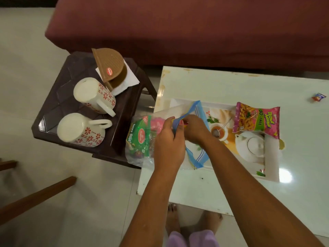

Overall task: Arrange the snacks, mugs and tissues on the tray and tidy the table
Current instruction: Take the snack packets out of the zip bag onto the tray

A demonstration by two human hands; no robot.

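Note:
A clear zip bag (142, 155) with a blue seal strip lies across the left edge of the white table (204, 189), holding a green snack packet (140, 138) and other sweets. My left hand (169, 143) and my right hand (193, 128) both pinch the bag's blue mouth. A pink snack packet (256, 119) rests on the printed tray (272, 173). Two white mugs with red flowers, one (92, 95) behind the other (80, 128), lie on a dark stool (58, 102). A brown tissue holder (111, 66) stands on white tissues (130, 79).
A small wrapped candy (318, 97) lies at the table's far right. A maroon sofa (195, 29) runs along the back. Wooden chair legs (35, 198) reach in at the lower left. My bare feet (192, 221) stand below the table's near edge.

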